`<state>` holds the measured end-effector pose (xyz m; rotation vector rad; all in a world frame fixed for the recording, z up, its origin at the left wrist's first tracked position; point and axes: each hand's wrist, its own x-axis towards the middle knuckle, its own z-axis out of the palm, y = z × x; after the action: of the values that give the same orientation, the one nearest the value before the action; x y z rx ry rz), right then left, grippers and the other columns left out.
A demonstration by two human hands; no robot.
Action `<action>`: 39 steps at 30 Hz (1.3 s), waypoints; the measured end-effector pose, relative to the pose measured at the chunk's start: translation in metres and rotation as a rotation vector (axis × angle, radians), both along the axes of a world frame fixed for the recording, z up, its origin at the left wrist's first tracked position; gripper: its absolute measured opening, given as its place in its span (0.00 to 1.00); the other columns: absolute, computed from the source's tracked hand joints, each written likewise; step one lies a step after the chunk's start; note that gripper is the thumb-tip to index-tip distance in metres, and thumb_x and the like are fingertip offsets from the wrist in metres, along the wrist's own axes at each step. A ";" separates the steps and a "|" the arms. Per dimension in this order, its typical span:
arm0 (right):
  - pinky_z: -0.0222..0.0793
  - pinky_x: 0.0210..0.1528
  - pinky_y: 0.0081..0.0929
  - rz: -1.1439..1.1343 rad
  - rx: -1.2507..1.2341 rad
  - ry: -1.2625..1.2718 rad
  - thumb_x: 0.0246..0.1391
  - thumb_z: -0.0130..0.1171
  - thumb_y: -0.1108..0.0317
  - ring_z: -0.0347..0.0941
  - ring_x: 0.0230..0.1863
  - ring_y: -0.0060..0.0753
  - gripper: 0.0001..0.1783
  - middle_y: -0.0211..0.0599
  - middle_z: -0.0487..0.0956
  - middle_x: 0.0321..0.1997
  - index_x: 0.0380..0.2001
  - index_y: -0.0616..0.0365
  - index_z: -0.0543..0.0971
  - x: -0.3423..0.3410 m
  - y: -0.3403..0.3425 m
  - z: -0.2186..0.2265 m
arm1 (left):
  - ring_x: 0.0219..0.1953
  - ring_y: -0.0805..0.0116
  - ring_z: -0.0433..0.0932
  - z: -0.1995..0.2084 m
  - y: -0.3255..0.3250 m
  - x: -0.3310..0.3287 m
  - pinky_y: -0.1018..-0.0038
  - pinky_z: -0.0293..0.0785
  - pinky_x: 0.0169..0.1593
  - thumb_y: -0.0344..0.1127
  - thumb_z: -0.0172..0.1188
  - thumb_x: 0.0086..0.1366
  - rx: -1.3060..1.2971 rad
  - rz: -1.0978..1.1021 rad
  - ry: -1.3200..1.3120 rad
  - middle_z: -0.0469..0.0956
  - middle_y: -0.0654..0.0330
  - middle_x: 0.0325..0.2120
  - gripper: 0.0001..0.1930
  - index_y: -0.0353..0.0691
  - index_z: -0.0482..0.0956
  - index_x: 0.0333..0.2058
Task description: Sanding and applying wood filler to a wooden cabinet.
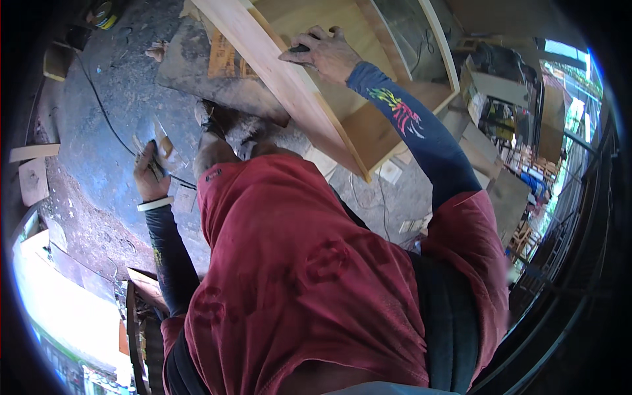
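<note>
An open wooden box frame (289, 85), like a drawer or cabinet carcass, stands tilted before me at the upper middle. My right hand (332, 58) is over its near-left side board, fingers bent around a small dark flat piece (300, 50) that lies against the board's edge. What that piece is does not show clearly. Off to the left, above the floor, my left hand (150, 174) is closed, its thumb and fingers around something dark that is mostly hidden. A pale, shiny scrap (170, 155) shows just beyond its fingers.
A black cable (105, 112) crosses the stained concrete floor (131, 66) near my left hand. Cardboard and a dusty board (204, 72) lie beside the box. Wood offcuts (34, 153) are at the far left, and stacked panels and clutter (503, 99) at the right.
</note>
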<state>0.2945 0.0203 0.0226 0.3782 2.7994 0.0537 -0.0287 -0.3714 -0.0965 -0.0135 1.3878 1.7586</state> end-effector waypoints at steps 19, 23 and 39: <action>0.62 0.65 0.55 -0.185 -0.667 0.959 0.49 0.57 0.73 0.67 0.65 0.42 0.39 0.34 0.72 0.62 0.66 0.28 0.74 -0.076 0.014 0.004 | 0.46 0.66 0.83 0.062 0.063 0.027 0.69 0.80 0.48 0.32 0.58 0.72 0.179 -0.228 -0.249 0.83 0.56 0.40 0.10 0.34 0.80 0.46; 0.60 0.64 0.60 -0.209 -0.094 0.709 0.52 0.57 0.70 0.65 0.66 0.43 0.36 0.37 0.73 0.61 0.66 0.35 0.74 -0.178 0.063 0.000 | 0.33 0.67 0.84 0.135 0.054 0.053 0.72 0.81 0.37 0.28 0.60 0.67 0.149 -0.114 -0.199 0.83 0.61 0.32 0.07 0.37 0.79 0.43; 0.63 0.66 0.50 -0.052 0.053 0.362 0.56 0.54 0.67 0.63 0.64 0.48 0.34 0.39 0.67 0.62 0.67 0.30 0.71 -0.228 0.117 -0.023 | 0.45 0.65 0.82 0.033 0.125 -0.167 0.70 0.77 0.48 0.35 0.56 0.70 -0.036 -0.072 -0.210 0.83 0.57 0.43 0.11 0.36 0.80 0.46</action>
<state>0.0662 0.1374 0.0000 0.5195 3.1470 0.0517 -0.1958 -0.2460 -0.0631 -0.1609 1.2520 1.6229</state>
